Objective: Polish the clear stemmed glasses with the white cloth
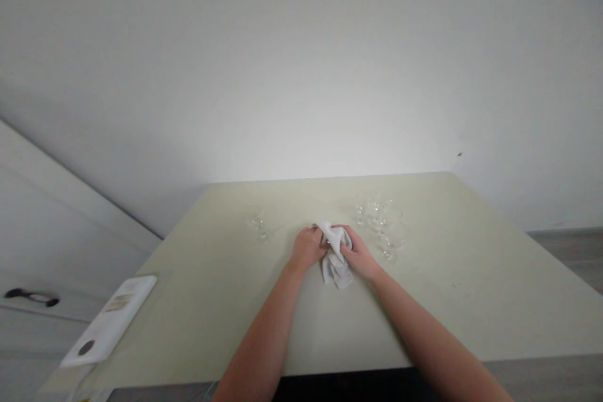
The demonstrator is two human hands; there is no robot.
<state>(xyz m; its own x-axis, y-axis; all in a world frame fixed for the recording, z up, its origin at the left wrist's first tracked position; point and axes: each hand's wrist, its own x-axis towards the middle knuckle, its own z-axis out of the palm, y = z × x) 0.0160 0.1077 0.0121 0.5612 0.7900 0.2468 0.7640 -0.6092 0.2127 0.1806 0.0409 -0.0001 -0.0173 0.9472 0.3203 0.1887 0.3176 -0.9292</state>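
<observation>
Near the middle of the table, a crumpled white cloth [336,257] is bunched between my two hands, its loose end hanging toward me. My right hand [358,254] is closed on the cloth from the right. On the other side, my left hand [308,247] has its fingers curled around what looks like a glass, mostly hidden by the cloth and fingers; only a small glint shows. Just right of my right hand stands a group of several clear stemmed glasses [380,217]. To the left of my left hand is another clear stemmed glass [257,221].
A white power-strip-like box [110,320] lies along the left edge of the pale table [211,301], with a cable at its near end. Behind the table rises a plain wall [301,75]. A white cabinet with a dark handle [32,296] stands at left.
</observation>
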